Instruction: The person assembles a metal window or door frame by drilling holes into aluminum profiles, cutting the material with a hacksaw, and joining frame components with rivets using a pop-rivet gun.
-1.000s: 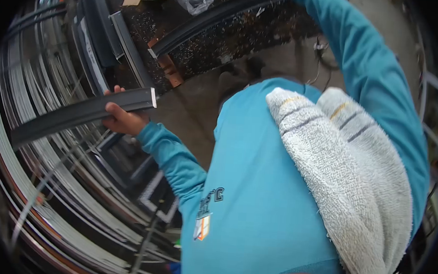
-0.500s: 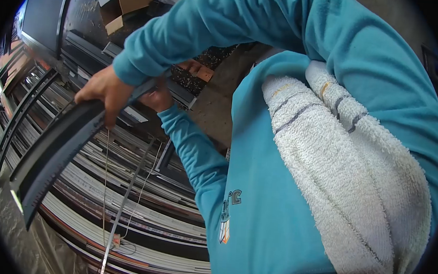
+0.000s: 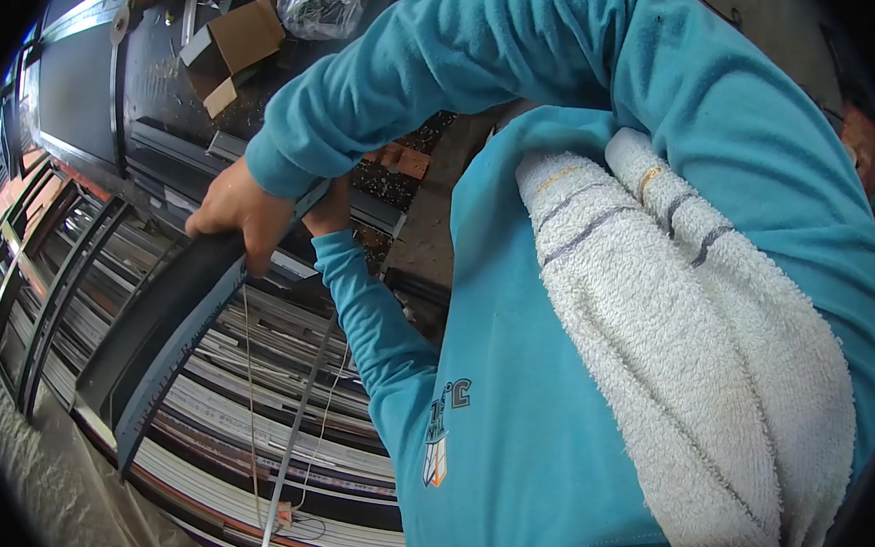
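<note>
My right hand [image 3: 236, 209] reaches across from the upper right in a teal sleeve, its fingers closed over a long dark profile [image 3: 154, 326]. The profile slants down to the left, with a bluish printed strip along its lower side. Beyond my right cuff, my left hand [image 3: 329, 209] is at the upper part of the same profile, its fingers mostly hidden. A white towel [image 3: 673, 348] with grey stripes hangs over my chest.
Many long strips [image 3: 278, 424] lie stacked below the profile. Dark frame bars [image 3: 60, 301] stand left. An open cardboard box [image 3: 233, 45] and clear plastic wrap [image 3: 320, 2] are at the top. Part of a person [image 3: 859, 144] shows at the right edge.
Both hands and the profile appear slightly farther right and lower. The view has shifted too, with the box and plastic showing more fully and a person's part appearing at the right edge.
</note>
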A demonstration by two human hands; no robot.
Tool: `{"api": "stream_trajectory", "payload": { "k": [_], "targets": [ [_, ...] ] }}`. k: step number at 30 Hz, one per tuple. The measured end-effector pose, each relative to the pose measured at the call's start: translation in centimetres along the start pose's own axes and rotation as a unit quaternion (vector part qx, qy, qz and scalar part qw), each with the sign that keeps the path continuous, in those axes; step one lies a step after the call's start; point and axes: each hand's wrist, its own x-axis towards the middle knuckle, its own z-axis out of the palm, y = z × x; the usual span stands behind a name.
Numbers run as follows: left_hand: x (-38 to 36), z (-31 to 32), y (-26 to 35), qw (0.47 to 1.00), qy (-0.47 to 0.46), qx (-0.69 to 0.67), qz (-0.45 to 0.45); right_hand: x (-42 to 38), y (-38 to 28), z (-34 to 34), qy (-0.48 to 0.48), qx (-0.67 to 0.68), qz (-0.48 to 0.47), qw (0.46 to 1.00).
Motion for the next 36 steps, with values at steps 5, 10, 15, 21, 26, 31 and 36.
{"api": "stream_trajectory", "payload": {
  "k": [5, 10, 15, 21, 26, 31, 36],
  "targets": [
    [0.0, -0.1, -2.0, 0.993, -0.029, 0.111, 0.035, 0.3, -0.5, -0.2, -0.028, -0.004, 0.0, 1.0],
    [0.0, -0.1, 0.0, 0.998, -0.023, -0.032, -0.053, 0.8, -0.9, -0.1, -0.067, -0.002, 0.002, 0.998],
    [-0.7, 0.1, -3.0, 0.992, -0.036, 0.114, 0.03, 0.9, -0.2, -0.3, -0.076, 0.038, 0.001, 0.996],
    [-0.2, 0.1, 0.6, 0.999, 0.009, 0.035, -0.021, -0.9, 0.9, -0.8, -0.028, -0.001, 0.002, 1.0],
    [-0.2, 0.7, -4.7, 0.994, 0.002, -0.002, -0.111, -1.9, 2.0, -1.2, 0.01, -0.089, 0.004, 0.996],
    [0.7, -0.3, 1.5, 0.993, 0.038, 0.087, 0.077, -8.8, 2.8, -7.6, -0.038, -0.031, 0.032, 0.998],
    [1.1, -0.4, 1.0, 0.999, -0.026, -0.036, 0.006, -25.0, 7.0, -17.0, 0.113, -0.06, 0.148, 0.981]
  ]
}}
